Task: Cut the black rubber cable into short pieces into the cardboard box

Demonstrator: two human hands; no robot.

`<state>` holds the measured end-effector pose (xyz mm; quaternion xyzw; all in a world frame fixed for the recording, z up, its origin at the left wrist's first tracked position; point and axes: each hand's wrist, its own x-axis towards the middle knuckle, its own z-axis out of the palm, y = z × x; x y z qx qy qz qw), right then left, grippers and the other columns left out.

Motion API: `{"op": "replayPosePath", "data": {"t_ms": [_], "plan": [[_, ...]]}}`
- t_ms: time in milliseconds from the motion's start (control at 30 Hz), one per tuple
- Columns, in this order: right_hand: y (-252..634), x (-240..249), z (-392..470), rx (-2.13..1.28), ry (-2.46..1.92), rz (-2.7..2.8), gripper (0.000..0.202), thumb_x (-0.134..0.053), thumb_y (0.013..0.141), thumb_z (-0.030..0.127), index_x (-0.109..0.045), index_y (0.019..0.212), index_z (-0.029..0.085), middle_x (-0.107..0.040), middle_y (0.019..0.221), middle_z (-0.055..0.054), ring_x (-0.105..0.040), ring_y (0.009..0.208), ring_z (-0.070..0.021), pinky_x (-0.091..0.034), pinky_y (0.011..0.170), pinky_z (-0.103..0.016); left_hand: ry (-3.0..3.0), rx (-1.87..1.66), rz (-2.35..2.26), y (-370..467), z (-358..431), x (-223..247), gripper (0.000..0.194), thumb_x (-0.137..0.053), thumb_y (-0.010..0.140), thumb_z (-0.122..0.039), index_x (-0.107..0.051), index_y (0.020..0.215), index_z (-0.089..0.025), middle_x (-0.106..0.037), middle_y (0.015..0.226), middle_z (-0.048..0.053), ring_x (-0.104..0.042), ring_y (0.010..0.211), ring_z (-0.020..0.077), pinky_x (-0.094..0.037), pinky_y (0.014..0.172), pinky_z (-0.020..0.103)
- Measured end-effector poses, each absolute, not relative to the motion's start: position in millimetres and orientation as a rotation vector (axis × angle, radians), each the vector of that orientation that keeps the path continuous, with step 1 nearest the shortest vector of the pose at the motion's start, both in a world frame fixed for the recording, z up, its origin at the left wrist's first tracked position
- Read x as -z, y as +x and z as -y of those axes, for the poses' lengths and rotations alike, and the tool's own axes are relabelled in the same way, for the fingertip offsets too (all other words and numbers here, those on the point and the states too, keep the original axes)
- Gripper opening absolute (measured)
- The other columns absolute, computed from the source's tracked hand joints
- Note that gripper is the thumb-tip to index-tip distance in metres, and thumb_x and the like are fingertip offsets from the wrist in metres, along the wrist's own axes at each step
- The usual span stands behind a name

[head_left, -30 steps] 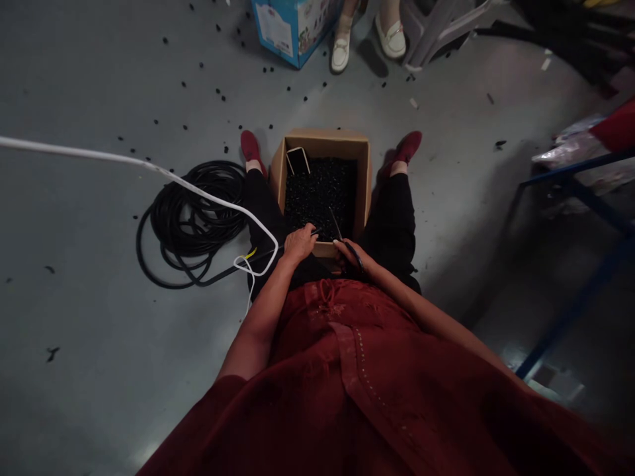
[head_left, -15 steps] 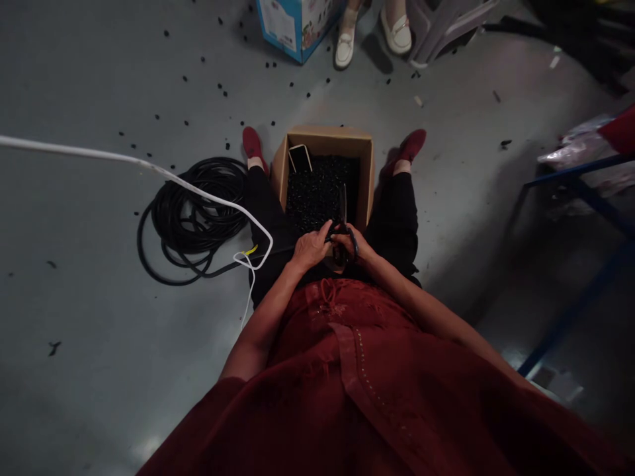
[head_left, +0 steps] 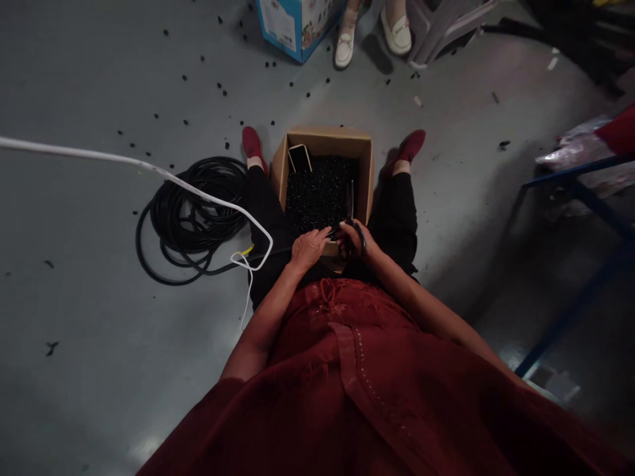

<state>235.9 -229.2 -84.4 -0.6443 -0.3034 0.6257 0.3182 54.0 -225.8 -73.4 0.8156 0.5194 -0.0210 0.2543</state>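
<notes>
My left hand (head_left: 310, 248) is closed around a black tube, whose end shows near the fingertips. That tube runs left to a black coil (head_left: 196, 215) on the floor. Just to the right, my right hand (head_left: 358, 238) grips scissors (head_left: 351, 198) by their dark handles, blades pointing away from me. Both hands are over the near edge of a cardboard box (head_left: 330, 132) between my legs. Small black pieces (head_left: 317, 195) fill the box's lower part, with a dark, pale-edged rectangular object (head_left: 300, 158) in its far left corner.
A white cable (head_left: 198, 192) crosses from the left above the coil. Small black bits dot the floor. Another person's white shoes (head_left: 344, 49) are beyond the box, between a blue carton (head_left: 285, 30) and a grey stool (head_left: 431, 33). A blue metal frame (head_left: 570, 175) stands at right.
My right hand and the scissors have moved slightly right, away from my left hand, widening the gap between them. My left hand has shifted slightly left and keeps its hold on the tube.
</notes>
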Motion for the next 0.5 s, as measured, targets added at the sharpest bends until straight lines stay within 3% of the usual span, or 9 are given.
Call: {"op": "replayPosePath", "data": {"t_ms": [100,200,333,500], "plan": [[236.4,75.7,239.7,-1.671,-1.715,0.844,0.049,-0.057,0.086,0.067,-0.05,0.106,0.023,-0.064,0.075,-0.001,-0.063,0.057,-0.0163,-0.049,0.049,-0.027,2.123,0.029,-1.48,52.1,221.5,75.2,0.047,-0.037,0.104,-0.045,-0.051,0.147,-0.032,-0.07,0.117,0.006,-0.066,0.106,0.0203,-0.047,0.083,0.028],[238.5,70.9,249.1,-1.702,-1.746,0.902,0.044,-0.057,0.089,0.063,-0.051,0.101,0.022,-0.064,0.076,-0.002,-0.062,0.058,-0.0163,-0.05,0.049,-0.028,2.069,-0.007,-1.531,50.7,217.6,75.2,0.047,-0.035,0.104,-0.045,-0.052,0.146,-0.03,-0.068,0.125,0.006,-0.065,0.11,0.0198,-0.047,0.087,0.027],[241.2,74.5,258.3,-1.653,-1.843,1.063,0.037,-0.065,0.085,0.054,-0.057,0.101,0.022,-0.066,0.086,-0.003,-0.064,0.073,-0.0177,-0.053,0.063,-0.028,2.083,0.002,-1.528,49.4,215.2,74.5,0.045,-0.033,0.105,-0.043,-0.053,0.144,-0.03,-0.069,0.12,0.005,-0.064,0.111,0.0189,-0.045,0.089,0.025],[242.8,83.8,264.6,-1.635,-1.863,1.224,0.037,-0.06,0.086,0.053,-0.058,0.103,0.021,-0.067,0.09,-0.003,-0.064,0.087,-0.0204,-0.053,0.08,-0.032,2.109,-0.023,-1.525,47.3,214.7,74.8,0.046,-0.032,0.105,-0.043,-0.051,0.145,-0.03,-0.068,0.118,0.005,-0.063,0.11,0.0181,-0.044,0.089,0.025]]}}
